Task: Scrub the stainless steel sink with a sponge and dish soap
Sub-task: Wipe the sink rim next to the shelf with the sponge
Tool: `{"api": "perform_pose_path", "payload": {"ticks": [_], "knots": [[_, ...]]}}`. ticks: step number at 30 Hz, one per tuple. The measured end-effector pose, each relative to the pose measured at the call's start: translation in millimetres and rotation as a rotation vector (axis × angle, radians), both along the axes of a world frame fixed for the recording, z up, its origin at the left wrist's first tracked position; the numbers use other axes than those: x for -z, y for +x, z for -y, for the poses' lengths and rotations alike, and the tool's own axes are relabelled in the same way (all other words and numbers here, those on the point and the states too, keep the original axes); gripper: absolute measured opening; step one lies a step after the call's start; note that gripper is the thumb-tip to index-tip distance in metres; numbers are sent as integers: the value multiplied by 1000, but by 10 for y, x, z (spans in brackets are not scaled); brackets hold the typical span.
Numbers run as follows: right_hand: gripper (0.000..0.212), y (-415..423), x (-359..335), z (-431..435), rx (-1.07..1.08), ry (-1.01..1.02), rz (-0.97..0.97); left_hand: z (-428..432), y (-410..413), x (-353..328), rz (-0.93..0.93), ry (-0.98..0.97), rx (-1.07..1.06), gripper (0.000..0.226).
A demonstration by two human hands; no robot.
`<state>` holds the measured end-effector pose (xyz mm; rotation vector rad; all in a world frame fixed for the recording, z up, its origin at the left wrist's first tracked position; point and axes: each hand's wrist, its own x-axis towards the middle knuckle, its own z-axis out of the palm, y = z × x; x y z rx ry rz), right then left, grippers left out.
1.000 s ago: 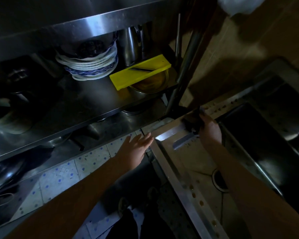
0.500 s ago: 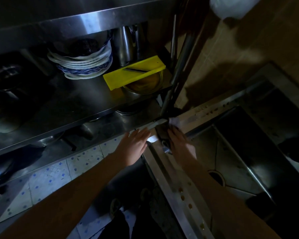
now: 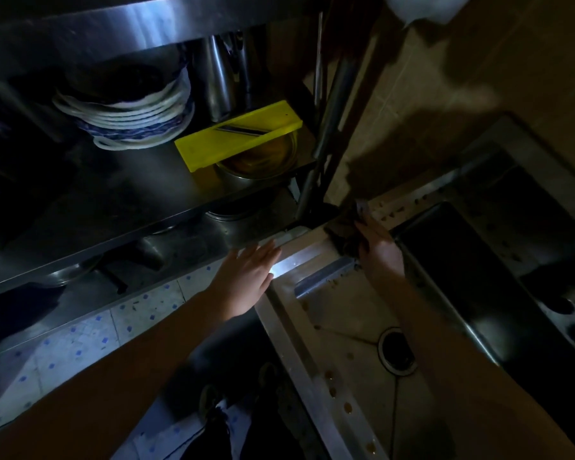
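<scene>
Yellow slicer (image 3: 238,139) and shelf post (image 3: 329,127) just beyond the fingers. Left hand (image 3: 249,277) flat, fingers straight, on sink (image 3: 307,370) rim. Right hand (image 3: 379,254) fingers grip dark sponge (image 3: 346,239) at rim's far corner.

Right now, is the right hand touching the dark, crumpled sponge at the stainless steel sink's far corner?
Touching. Head view: right hand grips the sponge against the sink rim.

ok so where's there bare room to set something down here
Bare steel shelf surface in front of the stacked white plates, left of the yellow plastic slicer. Also the pale sink basin floor between its round drain and the left hand. Crowded: the shelf's back, and the basin's far corner where the right hand grips the dark sponge.
</scene>
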<state>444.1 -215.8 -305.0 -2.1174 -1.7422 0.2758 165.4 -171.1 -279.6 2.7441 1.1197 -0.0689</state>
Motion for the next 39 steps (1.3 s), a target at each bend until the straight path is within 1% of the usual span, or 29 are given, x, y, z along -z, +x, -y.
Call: {"api": "perform_pose_path", "payload": {"ticks": [4, 7, 11, 14, 17, 21, 25, 30, 35, 39], "knots": [[48, 307, -95, -189, 157, -51, -53, -63, 63, 20, -10, -18, 9, 53], [49, 352, -153, -272, 260, -69, -132, -119, 161, -11, -16, -23, 33, 52], [48, 195, -162, -195, 179, -100, -164, -179, 331, -35, -2, -39, 47, 51], [48, 48, -84, -50, 97, -117, -118, -213, 451, -23, 4, -49, 54, 51], [46, -63, -3, 31, 33, -80, -62, -247, 557, 14, 7, -64, 71, 52], [47, 10, 29, -16, 4, -50, -17, -302, 698, 44, -3, -74, 89, 53], [47, 179, 40, -128, 33, -53, 6, -369, 835, 60, -16, -50, 116, 53], [52, 595, 11, -294, 139, -75, -38, -429, 997, 79, -31, -37, 142, 52], [58, 984, -112, -468, 236, -91, 13, -485, 1192, 81, -37, 13, 170, 54], [62, 1109, -145, -566, 273, -145, -42, -521, 1374, 73, -17, 25, 183, 54]]}}
